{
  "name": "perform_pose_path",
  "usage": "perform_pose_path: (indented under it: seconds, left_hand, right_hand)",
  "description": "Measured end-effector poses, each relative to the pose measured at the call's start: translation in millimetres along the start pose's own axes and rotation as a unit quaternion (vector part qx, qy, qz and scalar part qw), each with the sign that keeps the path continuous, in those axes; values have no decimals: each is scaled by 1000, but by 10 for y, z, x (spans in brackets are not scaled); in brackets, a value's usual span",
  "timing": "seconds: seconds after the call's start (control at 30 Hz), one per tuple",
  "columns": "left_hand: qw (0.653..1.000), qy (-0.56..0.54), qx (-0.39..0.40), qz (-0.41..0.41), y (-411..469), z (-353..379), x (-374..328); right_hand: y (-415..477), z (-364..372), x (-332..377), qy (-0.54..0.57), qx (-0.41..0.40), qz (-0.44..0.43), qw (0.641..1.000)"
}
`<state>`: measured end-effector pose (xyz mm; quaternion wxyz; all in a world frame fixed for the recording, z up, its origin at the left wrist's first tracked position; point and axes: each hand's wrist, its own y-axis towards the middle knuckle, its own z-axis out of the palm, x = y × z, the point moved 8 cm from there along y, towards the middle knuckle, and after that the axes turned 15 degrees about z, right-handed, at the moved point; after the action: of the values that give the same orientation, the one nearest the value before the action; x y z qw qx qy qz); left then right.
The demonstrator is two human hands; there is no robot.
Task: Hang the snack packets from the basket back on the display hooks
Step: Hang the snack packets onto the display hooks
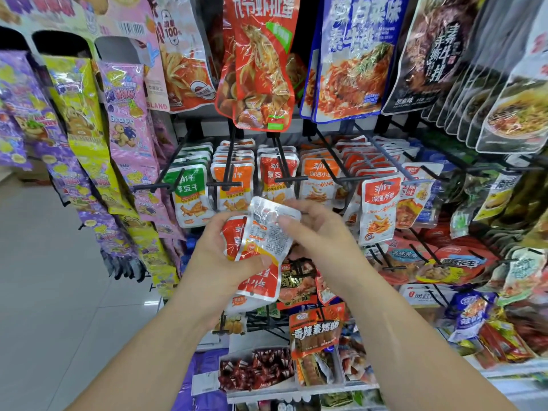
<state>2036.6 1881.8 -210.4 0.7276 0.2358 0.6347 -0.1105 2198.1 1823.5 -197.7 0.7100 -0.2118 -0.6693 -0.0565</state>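
Left grip [216, 256] clutches red snack packets [261, 284]; right grip [323, 235] pinches the topmost silver-backed packet [267, 232], display hooks [229, 167] just above

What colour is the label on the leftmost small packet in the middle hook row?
Green, with white lettering, on that small foil packet; head view.

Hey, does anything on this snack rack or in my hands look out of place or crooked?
Only the held packets: the left hand and right hand grip a loose fan, the top one turned back-side out, barcode showing, while the hung packets face front.
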Motion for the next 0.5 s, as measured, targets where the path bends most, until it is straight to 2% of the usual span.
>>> perform_pose_path:
  seconds: [0.07, 0.13, 0.2, 0.27, 0.33, 0.4, 0.5]
  left_hand:
    - [1000, 14, 11, 8, 2, 81, -20]
    - [1000, 10, 5, 0, 8, 124, 4]
    - [1000, -12, -9, -15, 5, 139, 37]
    - [999, -16, -19, -33, -6, 139, 73]
    - [998, -6, -31, -56, -18, 125, 142]
    - [994, -14, -57, -88, -19, 111, 232]
    - [982, -89, -87, -140, -18, 153, 329]
  right_hand:
    - [-61, 49, -17, -25, 8, -13, 1000]
    - [-81, -3, -57, -4, -9, -17, 1000]
    - [-102, -146, -79, 32, -47, -8, 998]
    - [-139, -342, -48, 17, -114, -29, 993]
    - [-222, -507, 43, -48, -197, -84, 976]
    - [-344, -563, 168, -100, -240, -167, 951]
    - [-476, -371, 232, -196, -198, -298, 913]
